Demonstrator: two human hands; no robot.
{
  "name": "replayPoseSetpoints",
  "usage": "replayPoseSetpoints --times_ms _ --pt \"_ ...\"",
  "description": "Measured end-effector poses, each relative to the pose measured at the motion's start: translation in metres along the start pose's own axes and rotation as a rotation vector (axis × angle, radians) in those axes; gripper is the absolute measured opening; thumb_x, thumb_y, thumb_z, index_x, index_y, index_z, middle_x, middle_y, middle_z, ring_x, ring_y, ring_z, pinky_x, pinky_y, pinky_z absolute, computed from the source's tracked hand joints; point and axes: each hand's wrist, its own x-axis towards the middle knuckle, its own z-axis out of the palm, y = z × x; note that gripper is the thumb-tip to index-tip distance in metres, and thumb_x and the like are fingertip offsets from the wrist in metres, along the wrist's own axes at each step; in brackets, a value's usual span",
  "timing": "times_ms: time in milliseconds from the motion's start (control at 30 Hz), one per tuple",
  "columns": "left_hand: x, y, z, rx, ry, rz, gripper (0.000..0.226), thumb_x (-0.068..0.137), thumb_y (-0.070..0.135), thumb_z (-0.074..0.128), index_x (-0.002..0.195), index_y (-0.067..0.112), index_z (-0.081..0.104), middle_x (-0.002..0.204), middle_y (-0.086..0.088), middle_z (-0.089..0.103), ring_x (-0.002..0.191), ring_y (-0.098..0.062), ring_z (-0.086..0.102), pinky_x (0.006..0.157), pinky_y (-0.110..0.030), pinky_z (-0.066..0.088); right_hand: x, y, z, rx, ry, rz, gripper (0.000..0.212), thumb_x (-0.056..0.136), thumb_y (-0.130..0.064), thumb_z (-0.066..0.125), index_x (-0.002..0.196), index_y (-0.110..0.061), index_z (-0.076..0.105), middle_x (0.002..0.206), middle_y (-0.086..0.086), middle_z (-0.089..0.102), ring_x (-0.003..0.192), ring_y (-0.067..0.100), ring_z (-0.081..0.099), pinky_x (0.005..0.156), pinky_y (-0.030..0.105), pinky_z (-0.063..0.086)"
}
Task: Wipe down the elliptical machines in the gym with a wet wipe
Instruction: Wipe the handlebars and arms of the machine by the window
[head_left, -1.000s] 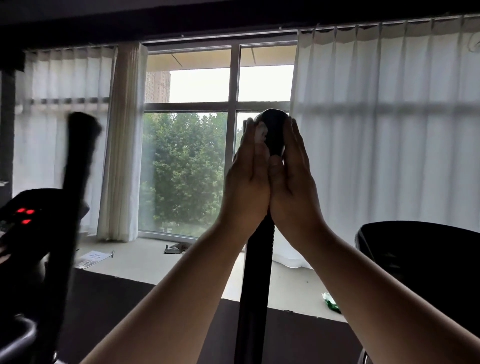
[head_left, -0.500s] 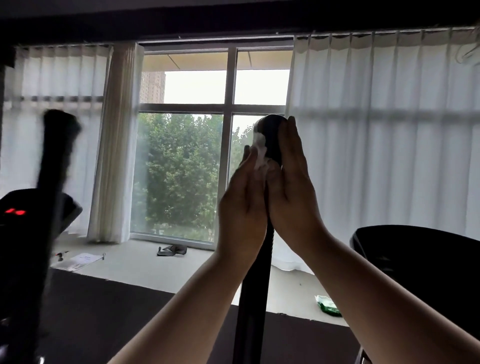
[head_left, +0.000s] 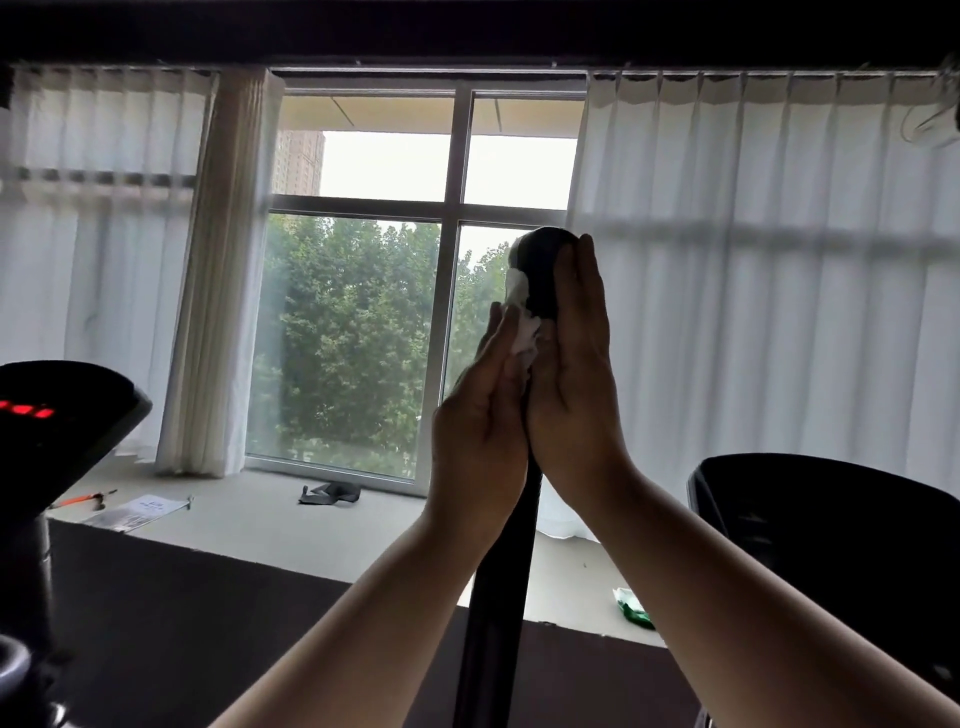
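Through the head camera we look up along the black elliptical handlebar (head_left: 497, 597), a stiff round tube with a domed end cap, standing upright before the window (head_left: 363, 322). The left hand (head_left: 480, 415) and right hand (head_left: 574, 395) sandwich its upper part, palms facing each other. The fingers of both are straight and laid flat, curled round nothing. The left fingers (head_left: 496, 343) press the wet wipe (head_left: 523, 330) against the tube's left side just below the cap, and the right hand rests on the bare right side.

The wipe is a small white crumpled wad. We judge it thin, soft, damp and light, so it could slip loose under flat fingers, and a palm wrapped around the tube would hold it better. The handlebar looks smooth and rigid, and it may swing on its pivot if pushed.

At left a dark console (head_left: 78, 410) shows red digits. A green wipe packet (head_left: 631, 610) lies on the pale floor (head_left: 260, 519).
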Motion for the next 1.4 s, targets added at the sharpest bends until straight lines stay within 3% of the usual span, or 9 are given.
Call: replayPoseSetpoints --times_ms 133,300,433,633,833,1000,1200,1300,1400 --pt "0.008 0.003 0.000 0.045 0.002 -0.015 0.048 0.108 0.010 0.046 0.136 0.048 0.047 0.150 0.005 0.054 0.133 -0.005 0.054 0.105 -0.013 0.044 -0.002 0.000 0.000 0.003 -0.005 0.004 0.054 0.103 0.003 0.031 0.156 0.005 0.021 0.167 0.018 0.011 0.156 0.019 0.010 0.123 0.019 0.011" --pt "0.009 0.001 0.001 -0.018 0.002 -0.082 0.040 0.109 0.015 0.043 0.147 0.025 0.053 0.143 0.009 0.060 0.128 0.005 0.055 0.105 -0.013 0.043 -0.008 -0.001 0.002 0.027 -0.006 0.012 0.053 0.106 0.000 0.029 0.157 0.002 0.018 0.167 0.012 0.010 0.156 0.015 0.009 0.125 0.026 0.011" --pt "-0.023 -0.008 -0.004 -0.060 0.015 -0.148 0.037 0.109 0.019 0.042 0.139 0.038 0.054 0.133 0.024 0.062 0.124 0.008 0.057 0.103 -0.013 0.045 -0.013 -0.002 0.005 0.019 -0.001 -0.001 0.052 0.106 -0.002 0.029 0.155 0.009 0.018 0.167 0.019 0.012 0.157 0.023 0.010 0.127 0.031 0.012" --pt "-0.005 -0.007 -0.006 0.002 0.014 -0.124 0.039 0.109 0.020 0.046 0.146 0.027 0.056 0.138 0.013 0.064 0.123 0.006 0.059 0.102 -0.016 0.047 -0.019 -0.004 0.007 0.027 0.046 0.046 0.051 0.109 -0.007 0.030 0.157 0.002 0.019 0.167 0.011 0.017 0.156 0.017 0.016 0.126 0.028 0.016" --pt "-0.058 -0.019 -0.013 -0.074 0.004 -0.152 0.041 0.109 0.011 0.042 0.144 0.029 0.052 0.145 0.013 0.058 0.134 0.003 0.051 0.104 -0.010 0.041 -0.031 0.000 0.011 0.056 0.028 0.075 0.055 0.108 -0.006 0.033 0.160 -0.010 0.017 0.169 0.005 0.014 0.151 0.035 0.028 0.119 0.057 0.029" --pt "-0.059 -0.022 -0.016 -0.156 0.000 -0.194 0.039 0.107 0.016 0.047 0.145 0.020 0.055 0.137 0.025 0.061 0.131 0.007 0.052 0.102 -0.008 0.041 -0.033 -0.004 0.009 -0.005 0.054 0.083 0.050 0.108 -0.002 0.031 0.157 -0.004 0.018 0.166 0.012 0.017 0.155 0.019 0.015 0.123 0.020 0.016" --pt "-0.030 -0.013 -0.007 -0.138 0.017 -0.189 0.041 0.109 0.011 0.043 0.143 0.029 0.056 0.136 0.019 0.064 0.126 0.005 0.057 0.105 -0.017 0.046 -0.034 -0.004 0.012 0.012 0.072 0.132 0.049 0.109 -0.003 0.032 0.157 -0.002 0.021 0.166 0.012 0.020 0.154 0.017 0.019 0.125 0.026 0.018" --pt "-0.053 -0.015 -0.013 -0.145 0.012 -0.175 0.039 0.109 0.012 0.044 0.136 0.037 0.054 0.130 0.034 0.061 0.127 0.008 0.054 0.101 -0.010 0.043 -0.038 -0.005 0.012 0.015 0.069 0.122 0.049 0.109 -0.002 0.031 0.157 -0.001 0.021 0.166 0.012 0.019 0.155 0.020 0.018 0.126 0.035 0.019" --pt "-0.090 -0.020 -0.018 -0.140 0.049 -0.230 0.039 0.107 0.011 0.044 0.134 0.038 0.054 0.133 0.036 0.056 0.130 0.009 0.052 0.104 -0.008 0.040 -0.045 -0.005 0.012 0.001 0.061 0.117 0.049 0.108 0.001 0.030 0.156 0.001 0.022 0.166 0.015 0.018 0.155 0.021 0.016 0.126 0.028 0.015"
